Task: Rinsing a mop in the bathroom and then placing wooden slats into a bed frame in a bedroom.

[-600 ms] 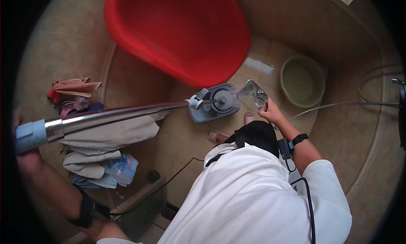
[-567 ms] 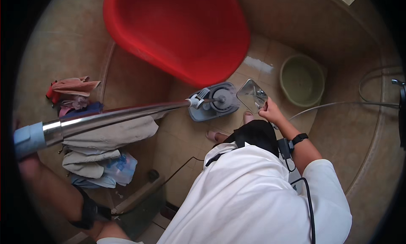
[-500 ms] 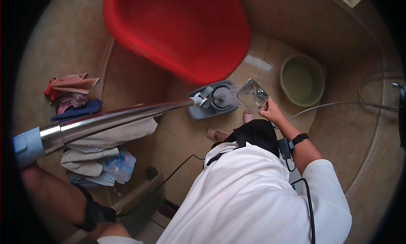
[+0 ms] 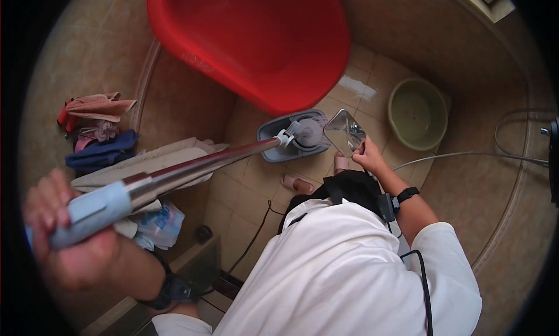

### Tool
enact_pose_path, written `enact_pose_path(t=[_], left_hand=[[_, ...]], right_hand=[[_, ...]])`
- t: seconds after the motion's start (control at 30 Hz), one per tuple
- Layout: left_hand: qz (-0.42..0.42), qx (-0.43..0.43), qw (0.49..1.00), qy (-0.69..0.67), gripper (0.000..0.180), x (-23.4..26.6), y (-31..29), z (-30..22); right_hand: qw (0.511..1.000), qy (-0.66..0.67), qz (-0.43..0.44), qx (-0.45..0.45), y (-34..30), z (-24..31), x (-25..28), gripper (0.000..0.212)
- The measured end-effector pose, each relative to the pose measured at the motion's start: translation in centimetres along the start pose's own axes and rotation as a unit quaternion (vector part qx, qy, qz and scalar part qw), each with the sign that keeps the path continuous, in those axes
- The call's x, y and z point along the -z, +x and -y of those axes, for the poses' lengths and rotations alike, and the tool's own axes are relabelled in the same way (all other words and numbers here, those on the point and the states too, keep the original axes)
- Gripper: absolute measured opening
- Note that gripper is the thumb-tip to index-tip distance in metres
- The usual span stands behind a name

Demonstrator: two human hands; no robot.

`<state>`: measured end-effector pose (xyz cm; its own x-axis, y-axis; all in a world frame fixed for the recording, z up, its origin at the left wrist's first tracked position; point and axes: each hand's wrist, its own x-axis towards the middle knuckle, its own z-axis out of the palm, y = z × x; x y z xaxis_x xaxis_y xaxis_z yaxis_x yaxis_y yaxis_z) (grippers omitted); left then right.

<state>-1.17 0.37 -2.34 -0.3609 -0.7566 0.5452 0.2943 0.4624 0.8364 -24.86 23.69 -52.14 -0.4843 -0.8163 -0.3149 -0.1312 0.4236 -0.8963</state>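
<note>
My left hand (image 4: 87, 257) is closed around the light blue grip (image 4: 96, 214) of a mop at the far left. The mop's shiny metal pole (image 4: 204, 170) slants down to a white joint (image 4: 286, 137) over a grey-blue mop bucket (image 4: 275, 154). Inside that bucket, the round mop head (image 4: 307, 136) is partly covered by the joint and blurred. My right hand (image 4: 368, 155) grips a square chrome shower head (image 4: 343, 131) at the bucket's right side. Fine water streaks run from it toward the mop head. Its hose (image 4: 454, 154) trails off to the right.
A big red tub (image 4: 250, 39) leans beyond the bucket. To the right sits an olive-green basin (image 4: 398, 126). Towels (image 4: 102, 107) and a plastic bag (image 4: 166, 224) hang along the left wall. A glass panel (image 4: 201, 269) and a black cable (image 4: 256, 234) lie nearer me.
My left hand has come further into view, bringing the mop's grip to the right. The mop joint has shifted slightly right over the bucket. My right hand stays almost in place with the shower head.
</note>
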Motion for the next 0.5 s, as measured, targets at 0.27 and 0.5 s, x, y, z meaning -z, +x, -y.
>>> enact_pose_path(t=[0.27, 0.5], left_hand=[[-0.05, -0.076, 0.993, 0.073, 0.017, -2.4, -6.8, 11.2], [-0.044, -0.003, 0.994, 0.099, 0.015, -2.7, -12.8, 18.5]], right_hand=[[1.0, -0.016, -0.013, 0.0, -0.3, 0.6, 0.2, 0.047], [1.0, -0.016, -0.007, 0.008, -0.4, 2.4, 0.4, 0.042]])
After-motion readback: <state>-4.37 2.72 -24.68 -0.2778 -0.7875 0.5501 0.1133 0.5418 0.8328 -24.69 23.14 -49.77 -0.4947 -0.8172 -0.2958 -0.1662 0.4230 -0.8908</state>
